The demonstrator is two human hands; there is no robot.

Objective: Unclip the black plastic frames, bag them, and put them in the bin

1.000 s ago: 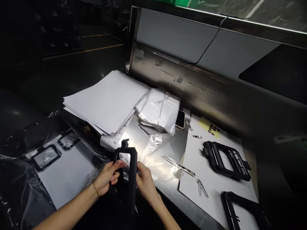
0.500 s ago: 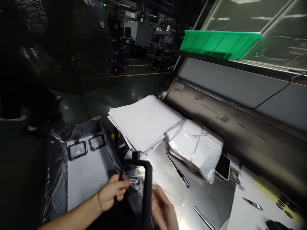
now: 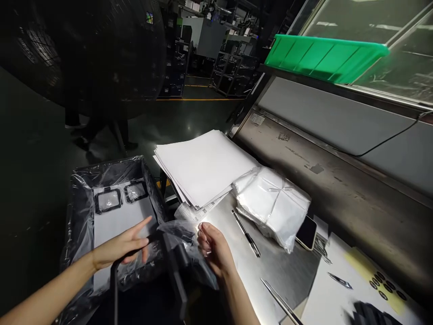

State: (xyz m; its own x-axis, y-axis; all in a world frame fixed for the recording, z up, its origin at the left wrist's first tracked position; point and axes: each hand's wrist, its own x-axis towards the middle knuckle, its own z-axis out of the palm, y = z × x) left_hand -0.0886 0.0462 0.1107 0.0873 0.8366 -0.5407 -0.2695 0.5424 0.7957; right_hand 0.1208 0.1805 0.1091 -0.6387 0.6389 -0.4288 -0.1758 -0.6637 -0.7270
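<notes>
My left hand (image 3: 122, 246) grips the corner of a black rectangular frame (image 3: 174, 271), thumb on top and index finger stretched out. The frame is tilted and smeared by motion. Thin clear plastic film (image 3: 179, 227) hangs beside the frame, and my right hand (image 3: 216, 248) pinches its upper edge with closed fingers. Whether the film is a bag I cannot tell. Left of the hands, two similar black frames (image 3: 108, 200) with clear middles lie on a white sheet inside a black box lined with clear plastic (image 3: 81, 180).
White paper sheets (image 3: 206, 167) are stacked on the metal table (image 3: 233, 239). Near them are a tied bundle of clear bags (image 3: 274, 203), a pen (image 3: 246, 233), a phone (image 3: 307, 232), tweezers (image 3: 280, 300) and black rings (image 3: 385, 286) on yellow paper. A green bin (image 3: 324, 58) sits above.
The frame has swung down and left, blurring. My right hand has risen from beside it and now pulls the clear film up. My left hand has moved left, index finger extended.
</notes>
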